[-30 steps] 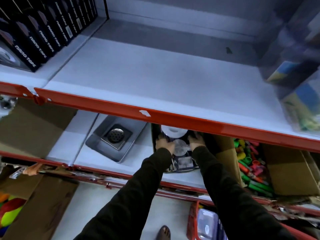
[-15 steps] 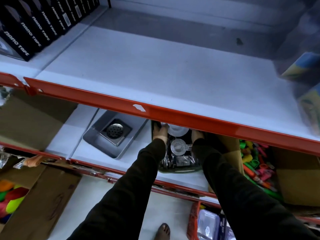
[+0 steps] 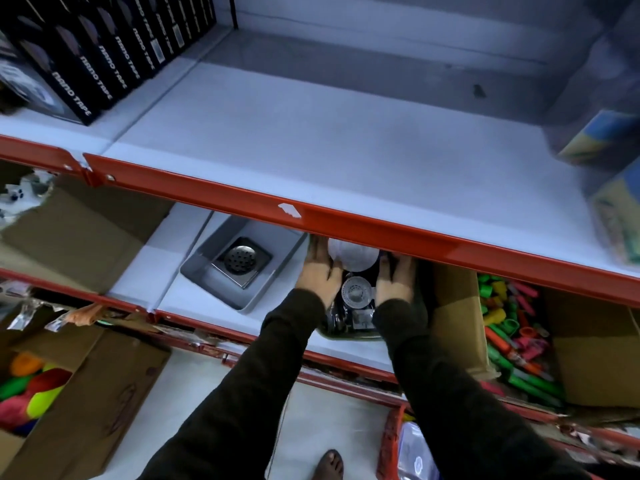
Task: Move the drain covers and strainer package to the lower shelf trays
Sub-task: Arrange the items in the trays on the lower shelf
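Note:
On the lower shelf a grey tray (image 3: 207,271) holds a square steel drain cover (image 3: 241,261) with a round perforated centre. To its right sits a dark tray (image 3: 349,332) with the strainer package (image 3: 357,293) in it, a round metal strainer showing through clear wrap, and a white round piece (image 3: 353,259) behind it. My left hand (image 3: 320,273) presses the package's left side and my right hand (image 3: 394,278) its right side. The fingertips are partly hidden under the red shelf edge (image 3: 346,220).
The upper white shelf (image 3: 329,133) carries black tape boxes (image 3: 79,64) at left and blurred packets (image 3: 609,140) at right. Cardboard boxes (image 3: 79,233) flank the trays; one at right holds colourful plastic pieces (image 3: 509,327). A red basket (image 3: 398,445) stands on the floor.
Both hands slid slightly back toward me along the package sides, out from under the red shelf edge. The camera view shifted a little.

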`<action>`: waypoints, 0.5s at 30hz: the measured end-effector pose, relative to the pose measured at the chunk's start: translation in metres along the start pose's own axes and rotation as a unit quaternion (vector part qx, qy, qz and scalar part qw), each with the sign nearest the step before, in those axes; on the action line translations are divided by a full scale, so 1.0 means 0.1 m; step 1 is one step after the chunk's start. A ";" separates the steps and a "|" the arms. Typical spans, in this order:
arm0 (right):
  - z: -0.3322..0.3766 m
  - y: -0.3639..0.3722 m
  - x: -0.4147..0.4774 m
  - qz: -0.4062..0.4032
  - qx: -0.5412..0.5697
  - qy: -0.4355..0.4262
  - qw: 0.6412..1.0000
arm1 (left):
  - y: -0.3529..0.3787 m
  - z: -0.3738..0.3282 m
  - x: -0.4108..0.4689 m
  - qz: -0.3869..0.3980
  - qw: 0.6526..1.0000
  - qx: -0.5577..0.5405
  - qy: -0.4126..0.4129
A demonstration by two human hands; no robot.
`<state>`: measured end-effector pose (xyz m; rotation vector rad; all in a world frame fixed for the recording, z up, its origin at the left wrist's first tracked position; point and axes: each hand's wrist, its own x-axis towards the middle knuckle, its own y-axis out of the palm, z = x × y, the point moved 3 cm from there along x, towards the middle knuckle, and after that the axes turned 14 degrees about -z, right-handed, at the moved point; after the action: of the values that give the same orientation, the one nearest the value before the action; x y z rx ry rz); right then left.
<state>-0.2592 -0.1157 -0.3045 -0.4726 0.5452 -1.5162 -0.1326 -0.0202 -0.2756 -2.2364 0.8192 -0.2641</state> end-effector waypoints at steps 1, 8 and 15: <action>0.02 -0.09 -0.16 0.018 -0.024 -0.042 0.999 | -0.13 0.14 -0.08 -0.025 0.998 0.056 0.016; -0.40 -0.21 -1.10 0.169 -0.261 -0.380 0.871 | -0.71 1.28 -0.46 -0.023 0.954 0.292 -0.070; -0.21 -0.01 -1.41 0.166 -0.308 -0.366 0.862 | -0.49 1.06 -0.76 0.091 0.939 0.328 0.039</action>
<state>-0.2697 0.0258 -0.3155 -1.3132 0.4565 -0.7034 -0.1248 0.1136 -0.3134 -1.5247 0.8227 -0.4625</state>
